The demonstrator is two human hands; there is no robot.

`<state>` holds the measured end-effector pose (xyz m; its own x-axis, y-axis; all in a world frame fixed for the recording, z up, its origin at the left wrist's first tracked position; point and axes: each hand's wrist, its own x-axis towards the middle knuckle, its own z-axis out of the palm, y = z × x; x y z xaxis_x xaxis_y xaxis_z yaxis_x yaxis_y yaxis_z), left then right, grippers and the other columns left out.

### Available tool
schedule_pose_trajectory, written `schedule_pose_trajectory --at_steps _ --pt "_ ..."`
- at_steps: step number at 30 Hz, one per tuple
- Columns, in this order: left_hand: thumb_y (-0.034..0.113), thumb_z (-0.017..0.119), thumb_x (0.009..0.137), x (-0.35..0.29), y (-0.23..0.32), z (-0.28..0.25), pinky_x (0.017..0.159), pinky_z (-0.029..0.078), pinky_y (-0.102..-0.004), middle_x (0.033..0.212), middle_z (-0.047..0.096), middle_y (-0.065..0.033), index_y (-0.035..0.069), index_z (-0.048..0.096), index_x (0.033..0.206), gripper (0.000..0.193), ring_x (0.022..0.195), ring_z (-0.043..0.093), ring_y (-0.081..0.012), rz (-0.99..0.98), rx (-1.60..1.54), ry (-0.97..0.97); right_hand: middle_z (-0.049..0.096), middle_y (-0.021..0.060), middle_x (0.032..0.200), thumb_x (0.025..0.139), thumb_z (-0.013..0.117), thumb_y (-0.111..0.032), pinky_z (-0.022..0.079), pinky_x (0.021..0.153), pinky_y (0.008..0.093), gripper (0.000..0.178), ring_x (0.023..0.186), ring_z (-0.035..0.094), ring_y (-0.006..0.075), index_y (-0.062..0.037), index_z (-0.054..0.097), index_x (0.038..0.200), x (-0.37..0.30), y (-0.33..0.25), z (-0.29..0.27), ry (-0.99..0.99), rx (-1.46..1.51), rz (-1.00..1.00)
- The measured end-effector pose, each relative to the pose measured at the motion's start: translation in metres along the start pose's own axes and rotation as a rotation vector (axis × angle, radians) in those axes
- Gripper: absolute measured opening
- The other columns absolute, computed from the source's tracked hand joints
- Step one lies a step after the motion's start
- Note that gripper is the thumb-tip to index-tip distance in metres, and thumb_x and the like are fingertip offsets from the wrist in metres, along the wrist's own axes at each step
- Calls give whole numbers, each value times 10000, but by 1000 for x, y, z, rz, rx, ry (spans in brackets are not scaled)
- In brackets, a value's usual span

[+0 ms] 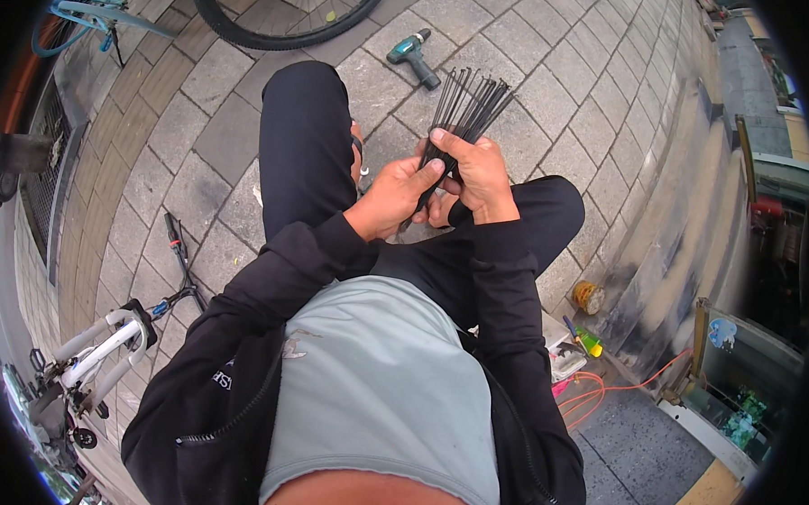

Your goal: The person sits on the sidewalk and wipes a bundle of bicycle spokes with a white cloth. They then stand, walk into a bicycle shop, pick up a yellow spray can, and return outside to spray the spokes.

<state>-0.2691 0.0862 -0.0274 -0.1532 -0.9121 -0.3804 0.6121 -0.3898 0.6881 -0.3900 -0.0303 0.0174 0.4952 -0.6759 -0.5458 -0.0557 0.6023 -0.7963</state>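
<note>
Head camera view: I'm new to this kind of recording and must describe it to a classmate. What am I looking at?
There is no machine here, just a person's two bare hands. The one picture comes from a wide camera on the person's head, looking down, so the trousers, shirt and sleeves show too, and straight edges bend near the rim. The left hand and the right hand together hold a bundle of thin black rods, fanned out at the top. On the stone paving beyond lies a green and black drill, with part of a bicycle wheel at the top edge.
</note>
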Motion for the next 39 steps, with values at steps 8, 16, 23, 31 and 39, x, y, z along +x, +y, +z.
schedule_pose_trajectory --at_steps 8,16,23,31,39 --pt "392 504 1129 -7 -14 -3 439 357 -218 871 597 -2 78 605 1284 364 526 493 -85 -25 -22 -26 758 145 960 984 726 -164 592 620 372 195 842 746 250 18 704 1050 13 10 -16 -34 31 -48" --pt "386 495 1133 -7 -16 -3 502 394 -239 865 578 -7 78 591 1262 347 576 486 -81 -49 -89 -35 774 125 1013 975 756 -219 570 599 326 230 883 764 237 -23 715 1089 11 8 -16 -52 12 14" --pt "400 518 1123 -5 -14 -9 506 355 -226 861 560 -5 88 572 1217 331 574 448 -77 -75 -127 -45 775 121 993 962 779 -217 603 635 319 232 859 765 231 -20 721 1069 8 16 -8 -40 86 -6" --pt "435 554 1103 -11 -16 -2 452 296 -226 778 525 7 111 550 1168 330 521 388 -62 -98 -64 71 752 157 966 985 728 -133 634 706 379 181 830 750 262 29 694 1057 6 5 2 30 129 -24" --pt "438 575 1095 -12 -21 -3 463 256 -212 760 491 46 112 593 1185 338 541 352 -30 -55 -113 70 752 150 992 995 732 -186 625 722 365 242 858 750 247 39 686 1069 10 9 -3 6 92 -53"
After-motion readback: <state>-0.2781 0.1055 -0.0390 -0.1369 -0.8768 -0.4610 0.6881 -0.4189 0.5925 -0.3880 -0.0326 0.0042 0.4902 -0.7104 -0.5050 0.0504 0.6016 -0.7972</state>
